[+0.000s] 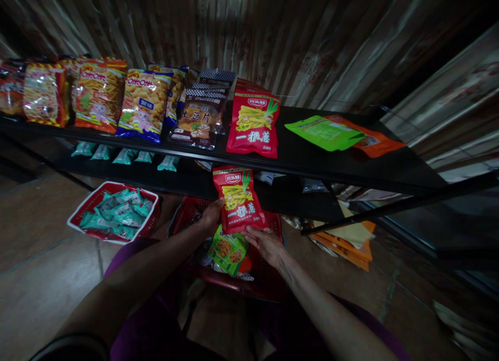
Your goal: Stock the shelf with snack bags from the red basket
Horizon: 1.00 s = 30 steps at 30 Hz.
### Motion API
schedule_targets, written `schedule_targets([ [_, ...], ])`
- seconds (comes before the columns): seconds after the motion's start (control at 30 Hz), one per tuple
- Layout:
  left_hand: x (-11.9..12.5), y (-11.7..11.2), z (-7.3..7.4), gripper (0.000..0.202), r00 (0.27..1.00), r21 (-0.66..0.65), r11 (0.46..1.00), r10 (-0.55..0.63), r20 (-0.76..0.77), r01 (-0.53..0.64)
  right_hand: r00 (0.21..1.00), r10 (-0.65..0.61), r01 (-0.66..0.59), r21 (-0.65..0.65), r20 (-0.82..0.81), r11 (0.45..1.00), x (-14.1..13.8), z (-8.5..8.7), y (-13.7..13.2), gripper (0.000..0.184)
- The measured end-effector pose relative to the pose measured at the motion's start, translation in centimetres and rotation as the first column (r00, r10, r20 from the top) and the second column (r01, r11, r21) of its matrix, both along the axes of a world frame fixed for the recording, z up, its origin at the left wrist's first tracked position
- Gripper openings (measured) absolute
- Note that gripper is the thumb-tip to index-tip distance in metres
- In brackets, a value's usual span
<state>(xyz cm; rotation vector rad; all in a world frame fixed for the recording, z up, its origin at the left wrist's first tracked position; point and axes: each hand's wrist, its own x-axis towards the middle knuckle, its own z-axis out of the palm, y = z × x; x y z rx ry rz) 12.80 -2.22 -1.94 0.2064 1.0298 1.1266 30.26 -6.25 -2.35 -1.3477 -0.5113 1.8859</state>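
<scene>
The lower red packet (238, 199) is pinched by left hand (211, 217) and right hand (268, 244), fingers closed on its edges; snagging on the front edge of the upper shelf (306, 166) is best avoided.

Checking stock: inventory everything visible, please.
Shelves: two, black, ahead
Scallion snack bags: at least three, red, held and shelved
Potato chip bags: at least two, brown, upper shelf
Puffed snack bags: several, blue, upper left
Noodle snack bags: several, orange, far left
Pouches: two, green, orange, upper right
Small basket: one, white-rimmed red, left floor
Wrapped packets: many, teal, lower shelf, small basket
Other packets: several, silvery, lower
Large basket: one, red, bottom centre
Basketed bag: one, green, large basket
Flat sheets: several, orange-yellow, right floor
Curtain: one, brownish, behind
Legs: two, purple, bottom
Left hand, right hand: one each, bare, gripping bag
</scene>
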Motion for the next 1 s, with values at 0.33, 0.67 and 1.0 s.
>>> schedule_targets([
  [0.33,-0.17,-0.19,-0.27,0.019,1.0,-0.001,1.0,-0.003,0.016,0.003,0.997,-0.036,0.034,-0.039,-0.065,0.999,-0.19,-0.33,0.15,0.022],
  [0.67,-0.05,-0.18,-0.66,0.014,1.0,-0.017,1.0,-0.001,0.003,0.001,0.997,-0.059,0.06,0.012,-0.049,0.998,-0.97,-0.11,-0.22,0.028],
  [1.0,-0.69,0.12,-0.53,0.015,0.999,0.022,0.999,0.036,-0.04,-0.035,0.995,-0.093,0.093,0.019,-0.021,0.995,-0.49,0.08,0.24,0.031],
])
